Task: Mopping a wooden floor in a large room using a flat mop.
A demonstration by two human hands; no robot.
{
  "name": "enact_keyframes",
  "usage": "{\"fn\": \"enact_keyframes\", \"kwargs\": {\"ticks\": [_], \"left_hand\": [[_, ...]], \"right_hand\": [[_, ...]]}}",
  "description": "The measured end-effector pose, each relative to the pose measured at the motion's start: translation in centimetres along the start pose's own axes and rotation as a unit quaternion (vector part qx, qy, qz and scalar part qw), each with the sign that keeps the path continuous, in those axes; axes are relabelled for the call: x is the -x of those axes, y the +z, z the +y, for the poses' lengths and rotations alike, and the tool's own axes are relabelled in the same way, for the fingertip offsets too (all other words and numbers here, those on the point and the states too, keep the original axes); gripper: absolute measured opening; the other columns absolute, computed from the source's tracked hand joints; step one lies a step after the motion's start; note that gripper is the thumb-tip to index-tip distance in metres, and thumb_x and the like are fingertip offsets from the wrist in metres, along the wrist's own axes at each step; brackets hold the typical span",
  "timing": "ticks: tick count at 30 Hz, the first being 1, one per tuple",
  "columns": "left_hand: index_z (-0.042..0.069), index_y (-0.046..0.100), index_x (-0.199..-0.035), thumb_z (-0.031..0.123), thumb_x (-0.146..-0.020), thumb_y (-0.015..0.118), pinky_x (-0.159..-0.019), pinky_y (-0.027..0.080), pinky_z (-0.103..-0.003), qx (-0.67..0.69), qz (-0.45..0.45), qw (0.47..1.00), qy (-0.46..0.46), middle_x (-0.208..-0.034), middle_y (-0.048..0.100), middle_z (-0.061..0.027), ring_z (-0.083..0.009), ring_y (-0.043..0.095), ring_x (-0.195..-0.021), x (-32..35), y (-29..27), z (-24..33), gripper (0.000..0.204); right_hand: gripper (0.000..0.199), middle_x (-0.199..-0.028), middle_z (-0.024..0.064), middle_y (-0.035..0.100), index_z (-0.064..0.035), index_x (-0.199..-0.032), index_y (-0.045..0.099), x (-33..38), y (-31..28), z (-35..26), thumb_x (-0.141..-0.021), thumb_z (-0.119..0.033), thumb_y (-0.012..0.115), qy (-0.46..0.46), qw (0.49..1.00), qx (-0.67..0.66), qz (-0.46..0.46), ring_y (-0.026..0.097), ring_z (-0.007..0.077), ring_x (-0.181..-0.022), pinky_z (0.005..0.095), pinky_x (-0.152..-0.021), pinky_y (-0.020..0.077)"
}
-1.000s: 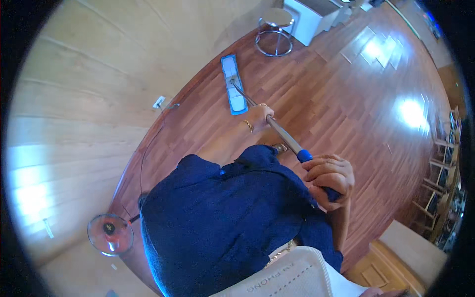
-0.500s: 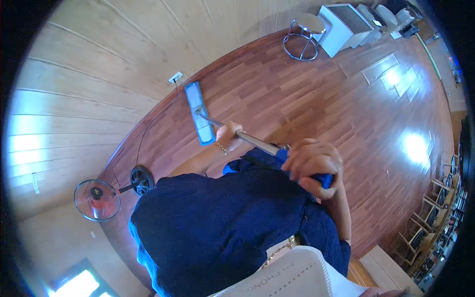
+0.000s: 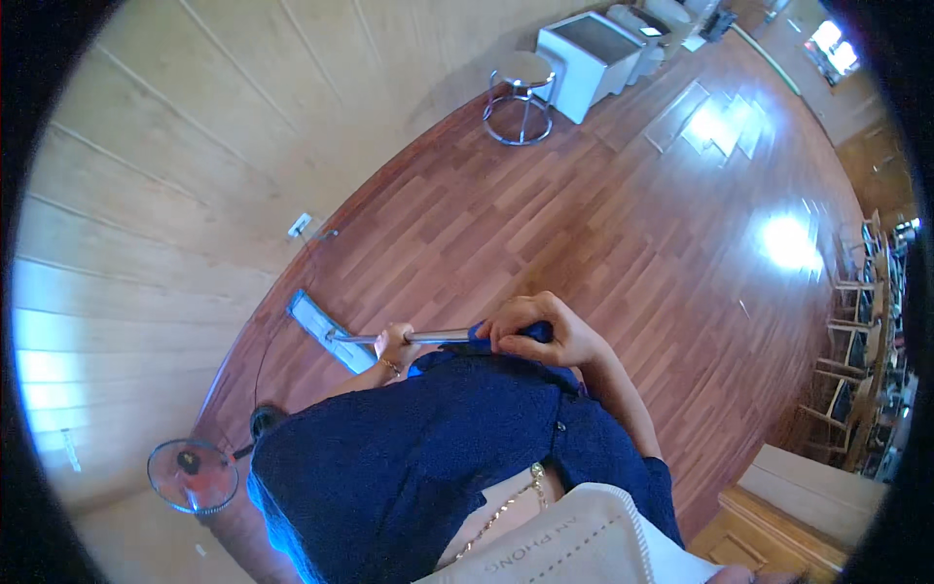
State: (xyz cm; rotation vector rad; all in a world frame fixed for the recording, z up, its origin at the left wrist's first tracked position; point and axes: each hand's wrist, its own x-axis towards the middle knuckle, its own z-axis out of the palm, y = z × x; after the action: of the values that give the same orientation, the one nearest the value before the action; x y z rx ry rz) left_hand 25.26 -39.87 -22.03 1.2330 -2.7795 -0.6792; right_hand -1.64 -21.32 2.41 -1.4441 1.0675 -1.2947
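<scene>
**Mop head swung in toward the wall and the body**

Head view: since the earlier frames the flat mop head (image 3: 327, 331) has come nearer to the person and lies close to the foot of the pale plank wall (image 3: 175, 195), at the left of the scene; the pedestal fan (image 3: 193, 475) now sits at the near left, and the round stool (image 3: 522, 92) shows at the far end.

The left hand (image 3: 394, 346) is wrapped around the metal shaft (image 3: 438, 337), lower down the pole. The right hand (image 3: 535, 331) is closed over the blue grip (image 3: 506, 333) at the top end. The pole runs almost level across the chest, with the mop head flat on the floor.

How much is done cannot be read from the boards: the reddish wood floor (image 3: 603, 224) shines everywhere, with bright window glare at the far right. The strip along the wall appears to be the part in hand; the wide open floor to the right looks untouched by the mop just now.

A wall socket (image 3: 300, 226) sits low on the wall, white boxes (image 3: 589, 54) stand at the far end, and chairs (image 3: 856, 321) line the right edge.
</scene>
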Motion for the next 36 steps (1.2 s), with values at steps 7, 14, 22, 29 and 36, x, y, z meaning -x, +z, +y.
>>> {"fn": "enact_keyframes", "kwargs": {"ticks": [7,14,22,29,36], "left_hand": [[0.012,0.058,-0.065,0.029,-0.064,0.069,-0.059,0.047,-0.047,0.115,-0.117,0.954,0.252,-0.066,0.06,-0.0126,-0.0351,0.061,-0.069,-3.7,-0.6,7.8,0.02],[0.011,0.055,-0.062,0.031,-0.069,0.068,-0.06,0.046,-0.049,0.096,-0.071,0.912,0.393,-0.066,0.058,-0.0135,-0.0358,0.06,-0.07,-8.4,0.7,17.0,0.025],[0.008,0.047,-0.058,0.031,-0.076,0.07,-0.061,0.04,-0.045,0.174,-0.159,0.829,0.506,-0.061,0.053,-0.0154,-0.0358,0.052,-0.064,-16.2,5.5,23.7,0.037],[0.006,0.052,-0.064,0.022,-0.074,0.071,-0.06,0.042,-0.041,0.194,-0.254,0.724,0.612,-0.066,0.055,-0.0134,-0.0293,0.055,-0.068,-25.6,10.6,29.1,0.027],[0.004,0.058,-0.081,0.017,-0.07,0.068,-0.073,0.046,-0.042,0.126,-0.204,0.754,0.612,-0.083,0.058,-0.0163,-0.0333,0.057,-0.085,-33.7,7.9,27.3,0.02]], "right_hand": [[0.009,-0.074,0.011,0.068,-0.0015,-0.07,0.066,5.6,-1.3,-6.5,-0.076,-0.007,0.061,-0.094,0.985,0.098,0.104,0.068,0.0281,-0.082,0.037,-0.077,0.0501],[0.009,-0.069,0.0098,0.065,-0.0056,-0.065,0.06,8.6,0.7,-11.5,-0.069,-0.011,0.065,-0.184,0.945,0.231,0.139,0.069,0.0271,-0.076,0.042,-0.073,0.0492],[0.014,-0.071,0.0109,0.064,-0.0029,-0.067,0.059,8.6,3.5,-9.4,-0.07,-0.008,0.072,-0.147,0.928,0.269,0.21,0.064,0.0295,-0.068,0.0383,-0.064,0.0482],[0.018,-0.065,0.0108,0.059,-0.0028,-0.064,0.056,5.6,2.1,-5.7,-0.075,-0.006,0.07,-0.131,0.88,0.307,0.339,0.059,0.0287,-0.059,0.0369,-0.056,0.0451],[0.023,-0.064,0.0087,0.058,-0.0086,-0.068,0.056,-3.1,-2.3,-0.3,-0.074,-0.016,0.077,-0.169,0.836,0.372,0.366,0.057,0.0266,-0.058,0.0345,-0.054,0.0438]]}}
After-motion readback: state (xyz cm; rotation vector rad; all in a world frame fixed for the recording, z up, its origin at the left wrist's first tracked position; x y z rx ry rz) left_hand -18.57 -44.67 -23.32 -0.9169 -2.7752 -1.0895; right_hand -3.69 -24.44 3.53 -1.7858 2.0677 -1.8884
